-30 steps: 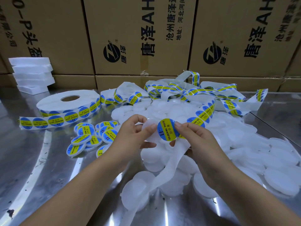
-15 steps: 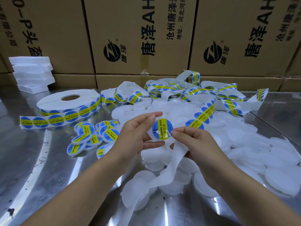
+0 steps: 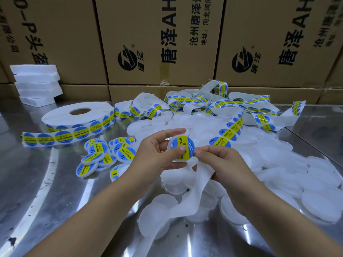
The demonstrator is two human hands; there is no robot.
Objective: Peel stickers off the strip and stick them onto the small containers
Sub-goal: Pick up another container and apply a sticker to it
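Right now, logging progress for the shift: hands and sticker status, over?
Left hand grips stickered container, thumb on its face. Right hand pinches strip. No obstruction seen.

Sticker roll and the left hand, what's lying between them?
In the head view, a heap of already stickered small containers lies on the metal table between the sticker roll and the left hand.

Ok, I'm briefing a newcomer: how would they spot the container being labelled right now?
On the steel table before the cardboard boxes, find the heap of bare white containers. Above it the left hand holds one container, thumb on its blue-and-yellow sticker. It alone is lifted; the other labelled containers lie to the left.
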